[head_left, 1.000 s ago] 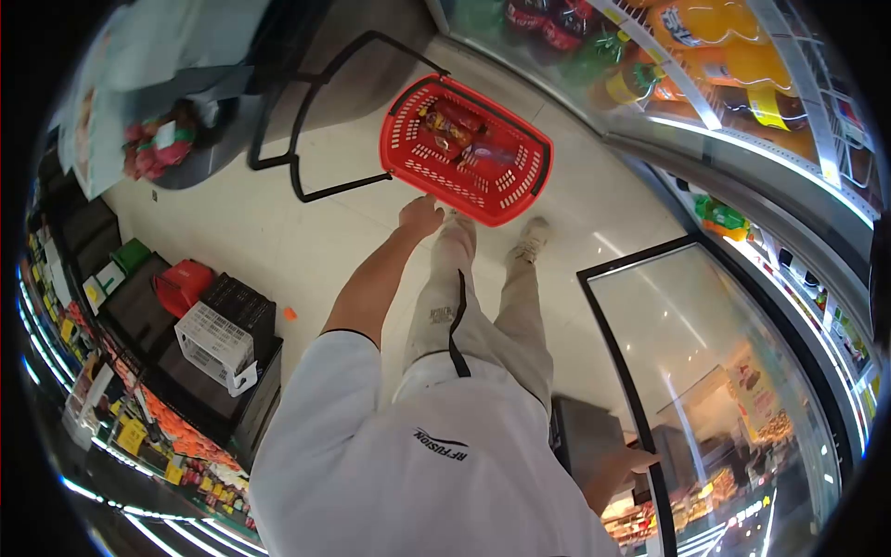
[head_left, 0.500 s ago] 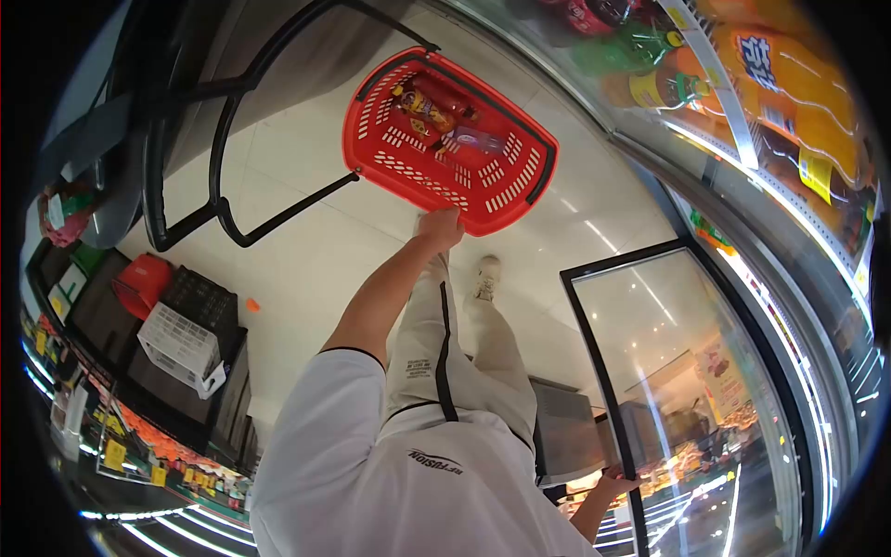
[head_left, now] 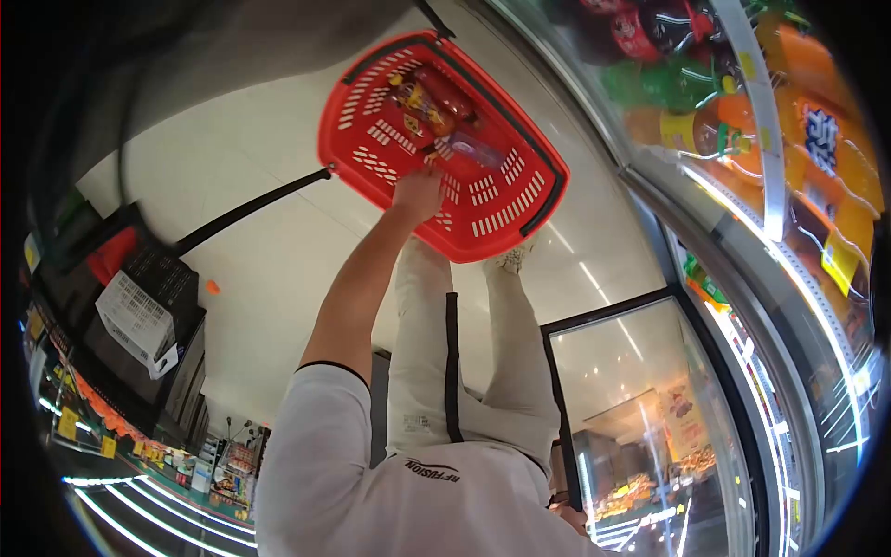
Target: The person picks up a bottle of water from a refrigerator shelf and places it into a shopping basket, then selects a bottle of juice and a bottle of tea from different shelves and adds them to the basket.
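Observation:
A red basket with slotted sides occupies the upper middle. Inside it lie a bottle with a yellow label, a dark red bottle and a clear bottle with a purple tint. My left hand reaches over the near rim into the basket, its fingers apart just short of the bottles and slightly blurred. At the lower right my right hand is closed on the edge of a black-framed glass door; my shirt hides part of it.
Refrigerated shelves with orange drink bottles and other bottles run along the right. A black bar slants from the basket's left side. White and black crates stand at the left. My legs and shoes are below the basket.
My left hand has gone from the basket's near rim to inside it. The basket looks larger and nearer. My right hand and the door edge appear further left and lower.

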{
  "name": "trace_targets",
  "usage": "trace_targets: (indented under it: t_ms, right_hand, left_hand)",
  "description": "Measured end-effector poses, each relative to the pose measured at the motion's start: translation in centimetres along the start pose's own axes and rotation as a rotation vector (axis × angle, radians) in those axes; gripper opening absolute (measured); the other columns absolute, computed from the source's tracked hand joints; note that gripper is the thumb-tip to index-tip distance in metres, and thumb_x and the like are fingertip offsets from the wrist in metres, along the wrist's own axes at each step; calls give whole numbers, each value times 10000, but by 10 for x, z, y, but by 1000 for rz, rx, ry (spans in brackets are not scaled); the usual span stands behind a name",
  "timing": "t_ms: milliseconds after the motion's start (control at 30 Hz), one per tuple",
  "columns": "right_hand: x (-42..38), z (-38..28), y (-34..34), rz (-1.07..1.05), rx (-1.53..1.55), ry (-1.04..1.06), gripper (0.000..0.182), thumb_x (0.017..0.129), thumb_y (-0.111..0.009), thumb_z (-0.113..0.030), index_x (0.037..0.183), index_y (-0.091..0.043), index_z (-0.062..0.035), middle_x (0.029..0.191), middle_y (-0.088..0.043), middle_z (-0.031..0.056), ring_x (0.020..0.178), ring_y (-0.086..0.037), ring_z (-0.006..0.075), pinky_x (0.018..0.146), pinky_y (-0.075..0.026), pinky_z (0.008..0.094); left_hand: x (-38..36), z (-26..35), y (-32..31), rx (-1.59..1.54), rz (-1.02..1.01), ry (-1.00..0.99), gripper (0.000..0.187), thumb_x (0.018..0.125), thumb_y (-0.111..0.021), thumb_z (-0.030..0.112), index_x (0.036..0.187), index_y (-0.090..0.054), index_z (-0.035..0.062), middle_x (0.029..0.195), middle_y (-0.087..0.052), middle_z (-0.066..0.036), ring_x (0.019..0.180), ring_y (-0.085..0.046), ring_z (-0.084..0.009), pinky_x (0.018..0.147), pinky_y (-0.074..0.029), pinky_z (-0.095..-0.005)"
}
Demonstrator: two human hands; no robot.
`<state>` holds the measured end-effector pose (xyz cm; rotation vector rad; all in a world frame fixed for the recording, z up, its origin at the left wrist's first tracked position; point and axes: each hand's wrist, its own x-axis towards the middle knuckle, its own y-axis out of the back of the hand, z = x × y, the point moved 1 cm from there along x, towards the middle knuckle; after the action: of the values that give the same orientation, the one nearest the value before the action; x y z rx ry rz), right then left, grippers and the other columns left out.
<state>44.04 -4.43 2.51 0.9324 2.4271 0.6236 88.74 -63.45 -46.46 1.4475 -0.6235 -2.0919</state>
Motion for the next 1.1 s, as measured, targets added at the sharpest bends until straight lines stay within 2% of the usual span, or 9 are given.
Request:
trace_targets:
  t_ms: [133, 200, 333, 533, 600, 633, 767, 833, 1100]
  right_hand:
    - [33, 32, -21, 51, -8, -34, 548, 852, -580, -516, 1173, -555, -73, 1049, -615, 138, 963, -627, 262, 876, -499, 407]
    - [40, 54, -39, 69, -10, -61, 551, 851, -581, -518, 1176, -555, -74, 1054, -614, 138, 968, -625, 262, 880, -497, 408]
    - [55, 87, -64, 99, -14, -113, 558, 849, -583, -524, 1182, -554, -76, 1065, -610, 138, 978, -620, 262, 888, -492, 411]
    - [66, 107, -90, 104, -20, -190, 569, 846, -586, -531, 1191, -553, -80, 1082, -605, 139, 994, -614, 261, 899, -484, 414]
    - [60, 108, -101, 94, -21, -217, 573, 845, -587, -534, 1194, -553, -81, 1088, -604, 140, 999, -612, 261, 903, -481, 415]
    - [61, 105, -101, 89, -18, -227, 575, 845, -587, -535, 1196, -553, -81, 1091, -603, 140, 1001, -611, 261, 905, -480, 416]
    - [69, 85, -98, 60, 4, -262, 582, 842, -589, -540, 1202, -552, -84, 1102, -600, 140, 1012, -606, 260, 913, -475, 418]
    - [63, 79, -105, 36, 22, -286, 586, 841, -590, -543, 1205, -552, -85, 1108, -598, 141, 1017, -604, 260, 917, -473, 419]
    - [69, 61, -102, -48, 108, -375, 600, 837, -594, -553, 1217, -551, -89, 1130, -591, 142, 1037, -596, 259, 933, -462, 424]
  left_hand:
    - [55, -1, -61, 161, -2, -157, 364, 878, -564, 211, 1190, -573, 23, 1165, -617, -145, 1083, -613, -308, 878, -535, -421]
    - [88, -4, -86, 318, -242, -131, 339, 870, -574, 193, 1172, -606, 44, 1210, -609, -147, 1087, -619, -287, 860, -530, -405]
    - [151, -26, -135, 577, -346, -198, 323, 865, -585, 184, 1160, -648, 67, 1228, -622, -118, 1076, -631, -254, 832, -522, -373]
    - [173, -33, -140, 645, -225, -15, 218, 886, -582, 183, 1008, -736, 90, 1082, -704, -76, 1035, -673, -213, 748, -559, -394]
    - [180, -31, -144, 563, -424, 27, 240, 892, -583, 198, 1046, -734, 92, 1121, -699, -82, 1036, -678, -234, 751, -560, -391]
    - [181, -33, -150, 675, -472, -60, 267, 875, -603, 225, 1095, -740, 158, 1101, -712, -42, 945, -702, -219, 533, -542, -469]
    - [165, -31, -133, 604, -454, 77, 247, 875, -597, 228, 1052, -751, 149, 1075, -724, -42, 893, -713, -220, 529, -547, -468]
    - [147, -43, -125, 581, -220, -85, 226, 893, -570, 225, 1006, -752, 151, 1024, -735, -47, 857, -720, -247, 492, -534, -478]
    - [83, -27, -36, 714, -195, -230, 364, 912, -531, 231, 1253, -581, 114, 1247, -590, -100, 1115, -614, -322, 799, -504, -551]
